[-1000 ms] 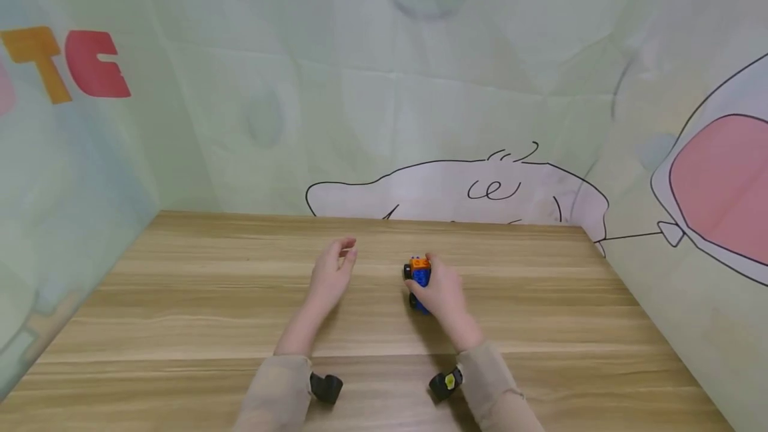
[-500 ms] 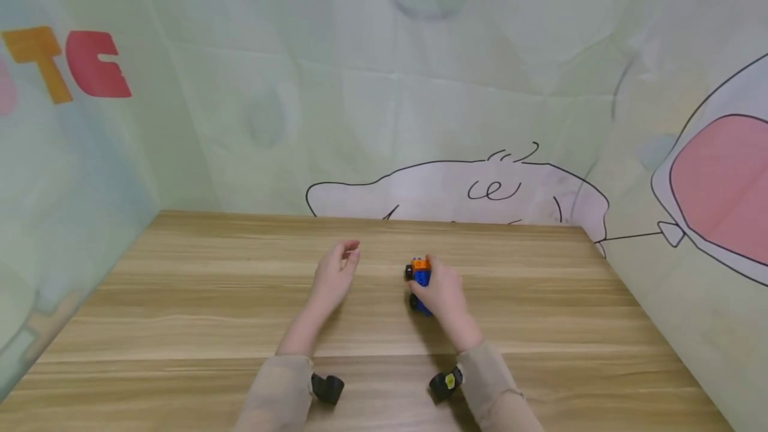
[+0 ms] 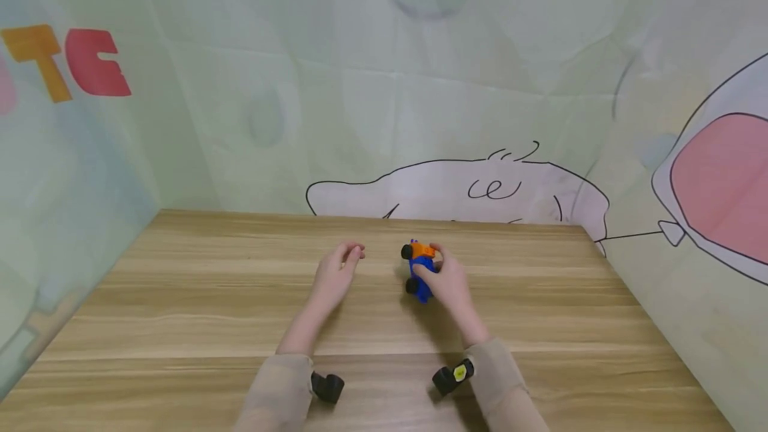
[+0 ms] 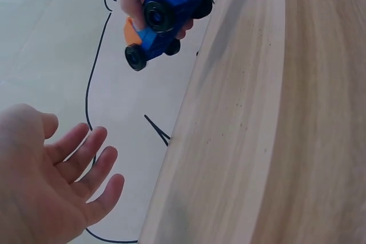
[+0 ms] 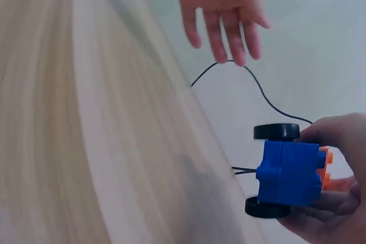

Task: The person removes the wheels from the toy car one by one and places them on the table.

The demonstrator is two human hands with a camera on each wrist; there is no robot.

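A blue toy car (image 3: 423, 268) with black wheels and an orange brick at its far end is gripped in my right hand (image 3: 451, 283), thumb on one side and fingers on the other. In the left wrist view the toy car (image 4: 171, 4) hangs above the wooden tabletop, its underside and wheels showing. The right wrist view shows its blue end (image 5: 289, 172) and part of the holding hand (image 5: 343, 141). To the left, apart from the car, my left hand (image 3: 336, 272) hovers with loosely bent fingers and holds nothing; its palm (image 4: 34, 187) shows in the left wrist view.
The wood-grain table (image 3: 180, 299) ends at a pale cloth backdrop (image 3: 240, 119) with a line drawing and coloured letters. Cloth walls also stand at the left and right. A black wrist camera (image 3: 327, 389) sits at the left sleeve, another (image 3: 447, 379) at the right.
My right hand has lifted the toy car off the table, moving it slightly away and tilting it. My left hand has shifted a little to the right, its fingertips drawing closer together.
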